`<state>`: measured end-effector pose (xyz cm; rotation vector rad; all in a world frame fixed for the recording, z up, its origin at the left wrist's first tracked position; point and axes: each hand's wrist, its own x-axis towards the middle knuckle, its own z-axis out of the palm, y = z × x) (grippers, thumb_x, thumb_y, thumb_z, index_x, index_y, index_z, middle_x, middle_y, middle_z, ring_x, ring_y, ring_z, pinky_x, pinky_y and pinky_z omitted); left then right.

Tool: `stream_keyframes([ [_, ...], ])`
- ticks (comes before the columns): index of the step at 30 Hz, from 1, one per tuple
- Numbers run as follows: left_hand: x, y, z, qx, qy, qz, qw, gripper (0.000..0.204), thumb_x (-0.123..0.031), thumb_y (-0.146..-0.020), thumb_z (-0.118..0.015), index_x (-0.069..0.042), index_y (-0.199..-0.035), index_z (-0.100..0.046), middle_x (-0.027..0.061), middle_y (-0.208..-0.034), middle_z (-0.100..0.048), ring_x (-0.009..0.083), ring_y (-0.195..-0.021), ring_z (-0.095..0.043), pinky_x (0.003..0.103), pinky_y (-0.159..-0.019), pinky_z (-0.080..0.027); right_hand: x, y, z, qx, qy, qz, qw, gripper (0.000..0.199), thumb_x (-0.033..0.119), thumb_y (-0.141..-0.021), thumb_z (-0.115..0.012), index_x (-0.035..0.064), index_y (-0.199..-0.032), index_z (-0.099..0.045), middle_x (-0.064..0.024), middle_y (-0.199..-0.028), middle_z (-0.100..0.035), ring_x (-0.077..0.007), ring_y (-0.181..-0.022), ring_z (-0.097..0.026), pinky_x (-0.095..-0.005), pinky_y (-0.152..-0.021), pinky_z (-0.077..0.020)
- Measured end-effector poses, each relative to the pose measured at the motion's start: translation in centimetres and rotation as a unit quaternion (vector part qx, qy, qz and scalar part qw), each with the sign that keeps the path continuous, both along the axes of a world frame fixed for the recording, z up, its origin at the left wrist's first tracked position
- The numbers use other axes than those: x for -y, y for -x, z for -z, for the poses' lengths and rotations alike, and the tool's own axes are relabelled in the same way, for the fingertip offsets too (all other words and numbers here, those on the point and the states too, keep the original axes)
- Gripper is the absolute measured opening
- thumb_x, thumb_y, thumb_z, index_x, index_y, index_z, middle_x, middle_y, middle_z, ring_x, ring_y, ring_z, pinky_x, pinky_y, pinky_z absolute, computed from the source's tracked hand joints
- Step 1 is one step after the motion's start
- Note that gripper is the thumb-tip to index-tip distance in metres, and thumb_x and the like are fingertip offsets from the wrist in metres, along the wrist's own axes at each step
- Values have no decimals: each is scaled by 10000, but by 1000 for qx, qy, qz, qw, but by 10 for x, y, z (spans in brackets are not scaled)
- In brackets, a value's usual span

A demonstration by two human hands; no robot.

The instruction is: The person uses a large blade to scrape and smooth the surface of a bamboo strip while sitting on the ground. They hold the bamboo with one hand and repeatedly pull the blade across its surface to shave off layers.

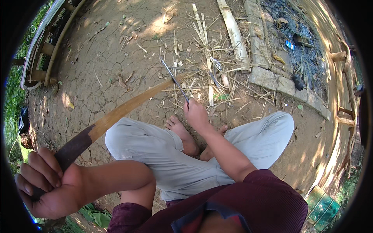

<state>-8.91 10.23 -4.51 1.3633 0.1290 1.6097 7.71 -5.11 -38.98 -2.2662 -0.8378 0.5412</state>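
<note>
Was sitting outdoors on cracked brown dirt (101, 58), sun patches here & there, w/ dry shavings (233, 83) & thin offcuts strewn far of my bare feet (185, 141), thickest toward the right. A split pale pole (234, 31) lay at the far edge, its near end by a low row of blocks (278, 82); beyond that, far right, a dark ashy patch (311, 58) w/ bits of litter. A wooden rail (345, 121) bounded the right side, a pole rack (48, 48) the far left; a green container (322, 207) sat near right & a green leaf (96, 215) near left. My left hand (48, 186), near left, had its fingers clamped round the dark end of a long strip (128, 106), which ran up over my left knee's far side to the scraps, mid-scene. My right hand (197, 115), btwn the knees, had fingers closed on the near end of a thin blade (169, 70), which crossed the strip nr its far end; cdn't tell if the edge touched. Widest stretch of dirt was far left, btwn rack & scraps; right side was tighter, w/ knee, blocks & rail.
</note>
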Motion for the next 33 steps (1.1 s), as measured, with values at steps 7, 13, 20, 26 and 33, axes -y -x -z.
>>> stream_keyframes([
  [7, -8, 7, 4, 8, 36, 6, 999, 263, -237, -928, -443, -102, -702, -431, -19, -457, -246, 83, -382, -202, 221, -383, -146, 24, -51, 81, -37, 204, 11, 978, 341, 241, -975, -456, -48, -970, -636, -278, -881, -675, -440, -855, -665, -508, -776, -540],
  [13, -13, 13, 4, -15, 27, -55, 998, 277, -249, -924, -478, -114, -691, -417, -24, -467, -251, 75, -392, -214, 217, -392, -154, -5, -26, 23, -34, 119, -5, 992, 273, 201, -955, -502, -48, -979, -612, -269, -809, -666, -446, -757, -658, -525, -702, -530],
  [20, -16, 16, 2, -15, 19, -71, 997, 332, -245, -908, -447, -153, -607, -339, -30, -437, -215, 81, -382, -177, 236, -428, -143, 25, -49, 87, -58, 215, 14, 975, 303, 218, -970, -452, -38, -984, -613, -287, -938, -668, -436, -918, -654, -512, -804, -532],
  [26, -19, 13, 9, 7, -13, 3, 1000, 317, -248, -904, -487, -158, -634, -347, -35, -473, -255, 68, -397, -218, 212, -418, -171, 25, -54, 95, -82, 195, 36, 977, 352, 265, -947, -487, -53, -948, -640, -297, -904, -664, -454, -884, -652, -515, -808, -521],
  [33, -75, 60, 17, 27, 48, 44, 998, 265, -241, -895, -459, -115, -669, -404, -22, -477, -257, 82, -392, -244, 230, -406, -212, 30, -75, 102, -295, 126, 121, 939, 362, 308, -922, -561, -46, -880, -625, -169, -707, -628, -284, -562, -620, -399, -536, -506],
])
